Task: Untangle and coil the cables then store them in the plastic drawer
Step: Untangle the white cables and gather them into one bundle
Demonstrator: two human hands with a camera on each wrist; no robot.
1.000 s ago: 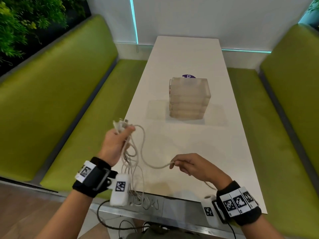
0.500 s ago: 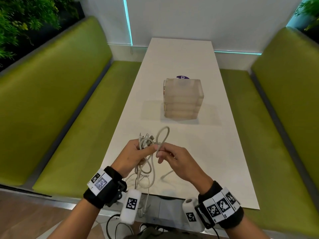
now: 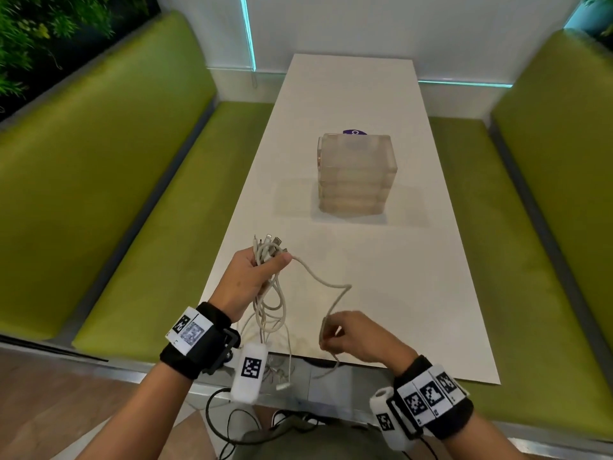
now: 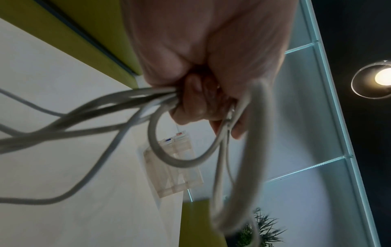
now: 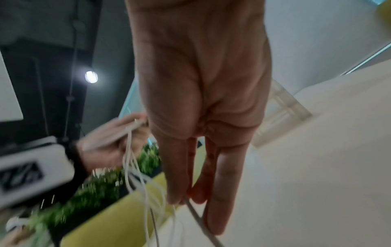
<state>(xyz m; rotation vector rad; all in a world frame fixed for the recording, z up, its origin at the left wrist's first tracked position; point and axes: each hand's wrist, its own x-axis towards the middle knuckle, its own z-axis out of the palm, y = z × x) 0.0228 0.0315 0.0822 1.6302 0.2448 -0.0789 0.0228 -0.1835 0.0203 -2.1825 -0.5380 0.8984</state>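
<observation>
My left hand (image 3: pixel 247 280) grips the bundle of cables (image 3: pixel 267 260) above the counter's (image 3: pixel 414 277) near edge. My right hand (image 3: pixel 360 336) pinches one loose strand (image 3: pixel 326 287) running from it. The plastic drawer (image 3: pixel 356 174) stands mid-counter, well apart.

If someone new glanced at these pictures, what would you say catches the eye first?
The left hand, raised over the near end of the white table, grips a bundle of pale cables whose loops dangle below. One strand runs across to the right hand, which pinches it. Beyond them a translucent plastic drawer unit stands mid-table between green benches.
</observation>
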